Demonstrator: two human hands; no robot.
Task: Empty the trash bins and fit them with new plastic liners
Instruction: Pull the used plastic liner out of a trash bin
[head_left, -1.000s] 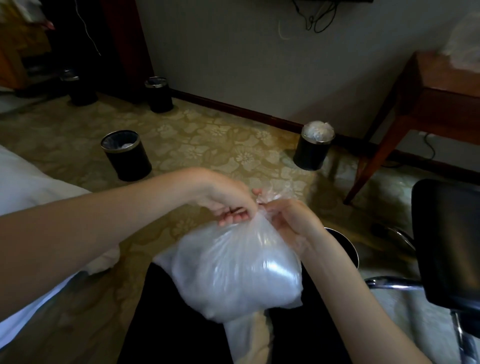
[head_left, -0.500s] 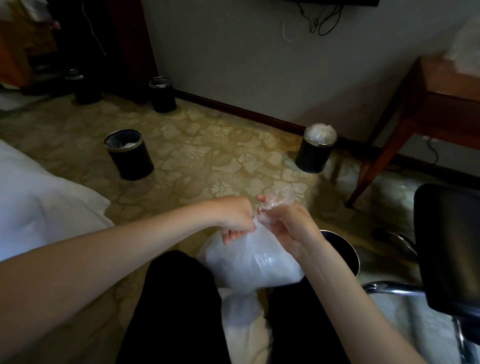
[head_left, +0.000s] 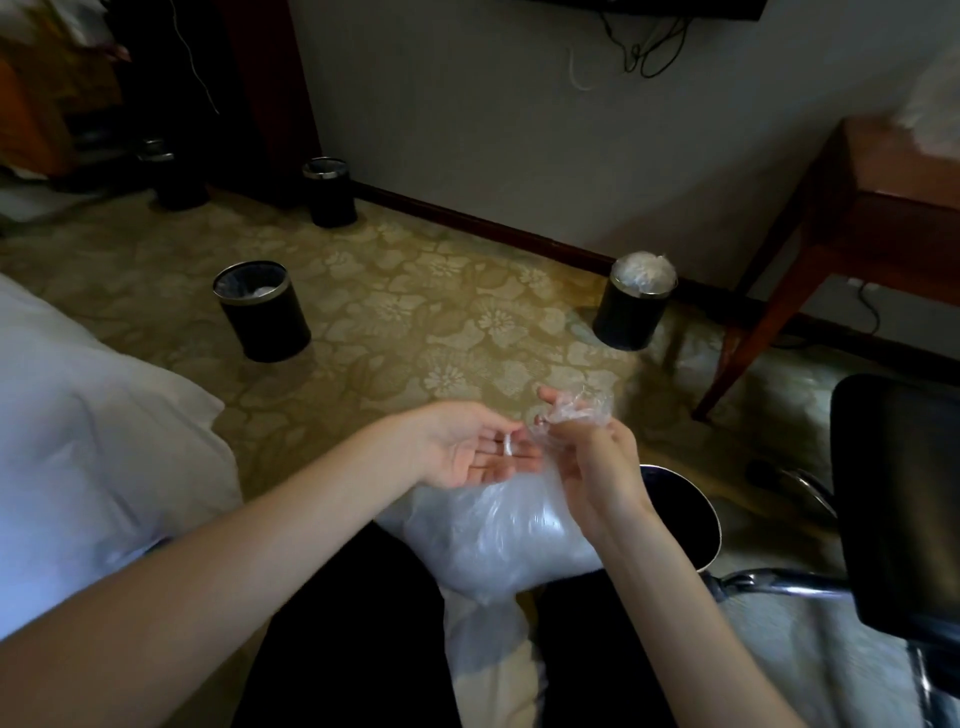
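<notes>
While my right hand (head_left: 592, 467) grips its twisted neck (head_left: 576, 410), item: bag (head_left: 493, 540), full, on my lap, neck upward. Left hand (head_left: 467, 452): fingers apart, palm up, just left of the neck, nearer it. Bin (head_left: 701, 499): just right of bag.

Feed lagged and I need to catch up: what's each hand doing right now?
Left hand: open, palm up, fingers relaxed.
Right hand: closed, holding the gathered neck of the plastic bag.
</notes>
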